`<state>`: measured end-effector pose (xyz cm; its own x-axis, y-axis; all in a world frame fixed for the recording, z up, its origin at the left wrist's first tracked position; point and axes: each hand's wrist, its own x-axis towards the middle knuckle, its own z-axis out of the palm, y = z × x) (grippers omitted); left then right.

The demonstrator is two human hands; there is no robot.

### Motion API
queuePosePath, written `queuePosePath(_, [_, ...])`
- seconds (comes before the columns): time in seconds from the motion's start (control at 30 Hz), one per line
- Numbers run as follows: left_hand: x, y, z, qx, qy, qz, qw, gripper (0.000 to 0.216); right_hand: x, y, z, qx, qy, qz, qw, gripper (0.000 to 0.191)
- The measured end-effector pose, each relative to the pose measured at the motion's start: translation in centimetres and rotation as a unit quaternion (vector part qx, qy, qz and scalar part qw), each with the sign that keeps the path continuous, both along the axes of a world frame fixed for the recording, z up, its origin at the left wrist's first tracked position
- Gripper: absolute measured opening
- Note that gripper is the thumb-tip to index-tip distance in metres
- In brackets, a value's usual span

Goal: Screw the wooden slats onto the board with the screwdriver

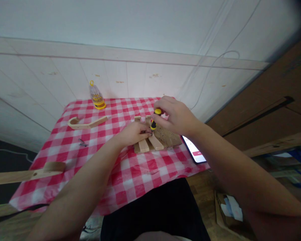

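Note:
My right hand (pixel 174 113) is closed around the yellow and black handle of a screwdriver (pixel 154 125), which points down at a wooden piece. Close beside its tip, my left hand (pixel 134 134) presses down with fingers and thumb drawn together; whatever they pinch is too small to make out. Two pale wooden strips (pixel 156 142) lie under the hands, side by side on a worn brown board (pixel 169 136). The screwdriver's tip and the spot it meets are partly hidden by my left fingers.
On the checked tablecloth (pixel 125 180) are a hooked wooden piece (pixel 86 126), small metal parts (pixel 82 144) and a yellow-capped bottle (pixel 97 97). A phone (pixel 197 154) lies near the right edge. Another wooden piece (pixel 43 170) overhangs the left edge. A cardboard box (pixel 228 214) sits on the floor.

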<state>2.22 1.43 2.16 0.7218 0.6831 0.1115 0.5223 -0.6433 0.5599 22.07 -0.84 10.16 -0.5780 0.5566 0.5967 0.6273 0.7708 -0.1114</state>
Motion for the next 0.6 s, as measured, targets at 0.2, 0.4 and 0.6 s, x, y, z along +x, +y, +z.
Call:
queuePosePath(0.2, [0.1,-0.3,0.7,-0.005,0.008,-0.002,1.000,0.021,0.8,-0.5,-0.6,-0.041,0.005,0.027,0.999,0.031])
queuePosePath(0.4, [0.2,-0.3,0.5,0.011,0.013,0.001,1.000,0.021,1.1,-0.9,-0.8,-0.072,0.003,-0.025,0.997,0.037])
queuePosePath(0.6, [0.1,-0.2,0.3,0.002,0.006,0.008,1.000,0.021,0.2,-0.7,-0.6,-0.087,0.032,-0.099,0.991,0.028])
